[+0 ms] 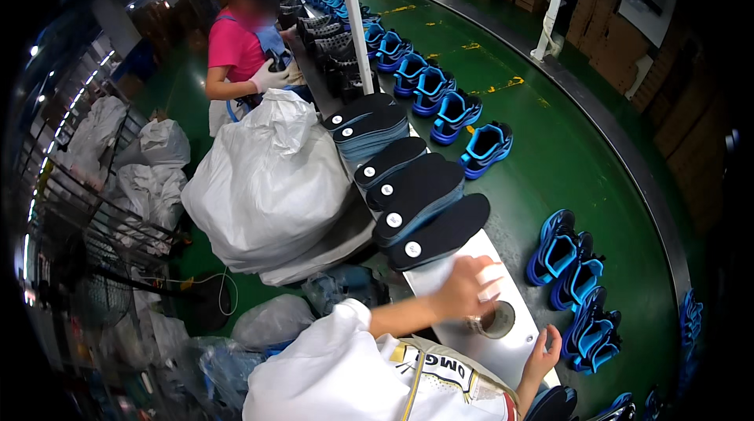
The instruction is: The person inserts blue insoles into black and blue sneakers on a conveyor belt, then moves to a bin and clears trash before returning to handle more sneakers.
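My left hand [465, 289] is over the white bench [491, 252], blurred by motion, its fingers curled. White material [491, 281] shows at its fingers; whether it is wrapped round them or held is unclear. Just below this hand a round, roll-like thing [499, 320] with a dark middle lies on the bench. My right hand [542, 352] is by the bench's right edge, fingers apart and raised, with nothing visible in it. Ahead of my left hand, stacks of black insoles [441, 231] with round white stickers and blue-grey undersides lie along the bench.
Blue and black sneakers [487, 150] line the green conveyor [542, 154], with more sneakers [577, 295] at the right. A large white sack [263, 185] stands left of the insoles. Beyond it a gloved co-worker in pink [236, 52] handles a dark shoe. A white pole [355, 20] rises beside the bench.
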Motion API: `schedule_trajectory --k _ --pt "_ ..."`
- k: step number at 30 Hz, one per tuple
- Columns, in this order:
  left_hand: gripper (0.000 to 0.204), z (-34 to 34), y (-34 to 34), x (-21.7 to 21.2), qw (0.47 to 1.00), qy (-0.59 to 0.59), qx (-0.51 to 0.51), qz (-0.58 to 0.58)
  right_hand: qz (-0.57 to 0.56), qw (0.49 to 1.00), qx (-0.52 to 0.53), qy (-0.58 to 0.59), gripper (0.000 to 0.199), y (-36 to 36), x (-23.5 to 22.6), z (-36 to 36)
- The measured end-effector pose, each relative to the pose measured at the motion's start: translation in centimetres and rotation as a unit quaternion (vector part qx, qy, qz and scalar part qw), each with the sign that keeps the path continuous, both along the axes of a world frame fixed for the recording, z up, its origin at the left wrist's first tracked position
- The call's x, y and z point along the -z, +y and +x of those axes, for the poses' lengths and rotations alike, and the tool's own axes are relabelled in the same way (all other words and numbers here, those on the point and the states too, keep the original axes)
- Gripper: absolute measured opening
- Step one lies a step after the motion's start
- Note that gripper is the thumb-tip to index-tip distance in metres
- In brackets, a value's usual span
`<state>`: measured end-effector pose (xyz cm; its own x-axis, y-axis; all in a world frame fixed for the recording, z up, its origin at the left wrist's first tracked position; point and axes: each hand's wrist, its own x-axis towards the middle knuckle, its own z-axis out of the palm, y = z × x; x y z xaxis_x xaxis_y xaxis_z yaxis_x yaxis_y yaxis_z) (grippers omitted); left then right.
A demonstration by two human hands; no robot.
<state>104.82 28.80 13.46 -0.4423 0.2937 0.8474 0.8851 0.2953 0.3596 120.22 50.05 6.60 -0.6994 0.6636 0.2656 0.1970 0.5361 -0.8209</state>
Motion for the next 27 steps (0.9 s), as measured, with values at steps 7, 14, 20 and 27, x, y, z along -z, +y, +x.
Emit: schedule_trajectory --k 7,14,20,27 --pt "0.035 -20.3 -19.4 6.9 0.884 -0.218 -0.391 -0.133 0.029 0.997 -0.044 -0.059 0.014 -5.0 -2.0 -3.1" --pt "0.069 -23.8 -19.6 12.4 0.797 -0.375 -0.338 -0.330 0.092 0.985 -0.060 -0.131 0.011 -7.6 -3.8 -4.9" --pt "0.080 -23.4 -18.5 8.9 0.822 -0.501 -0.200 -0.184 0.103 0.981 -0.063 -0.155 0.010 -7.9 -3.5 -5.0" --pt "0.071 -21.2 -16.6 9.5 0.772 -0.428 -0.206 -0.423 0.106 0.977 -0.032 -0.182 0.011 -7.5 -3.3 -3.6"
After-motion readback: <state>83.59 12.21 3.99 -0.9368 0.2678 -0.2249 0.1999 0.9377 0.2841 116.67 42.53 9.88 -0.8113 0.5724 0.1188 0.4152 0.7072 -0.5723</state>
